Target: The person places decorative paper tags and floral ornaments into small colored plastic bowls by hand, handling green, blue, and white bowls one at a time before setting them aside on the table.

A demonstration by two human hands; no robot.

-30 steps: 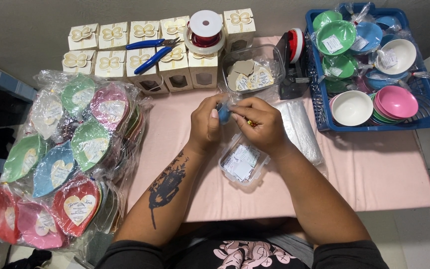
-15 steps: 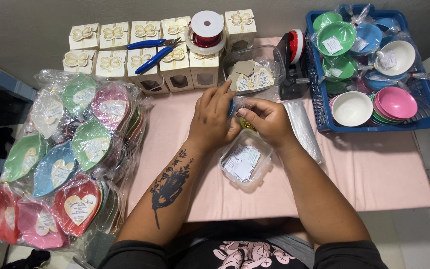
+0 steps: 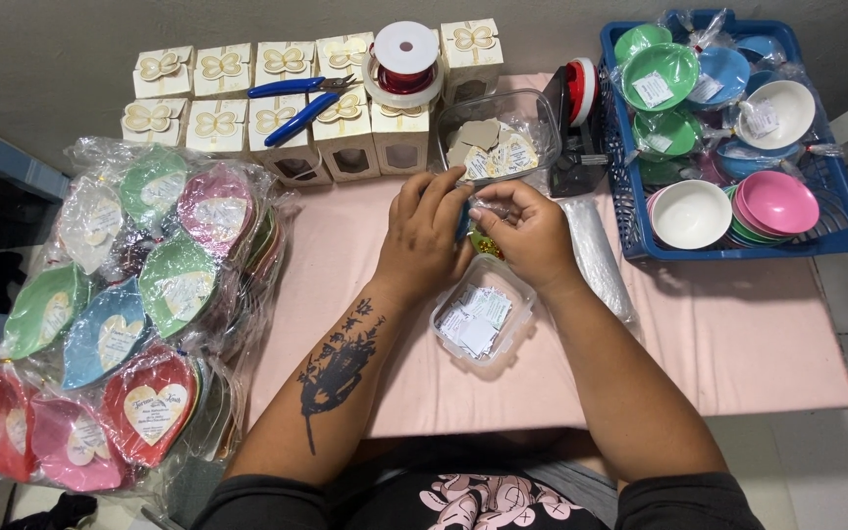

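My left hand [image 3: 426,234] and my right hand [image 3: 525,232] meet over the pink table [image 3: 738,334], just in front of a clear tub of heart-shaped tags [image 3: 499,143]. Together they pinch a small blue item with gold bits [image 3: 481,241]; most of it is hidden by my fingers. The left fingertips reach toward the tub's near rim. Under my wrists lies a small clear container of white paper slips [image 3: 481,318].
White gift boxes [image 3: 277,108] line the back, with blue pliers [image 3: 298,98] and a red ribbon spool [image 3: 404,57] on top. Wrapped heart-shaped dishes [image 3: 120,314] pile up at left. A blue basket of bowls [image 3: 738,137] stands at right, a plastic-bag stack [image 3: 596,255] beside it.
Both hands have moved away from me toward the tub of tags, still holding the small blue item. The left fingers have stretched forward.
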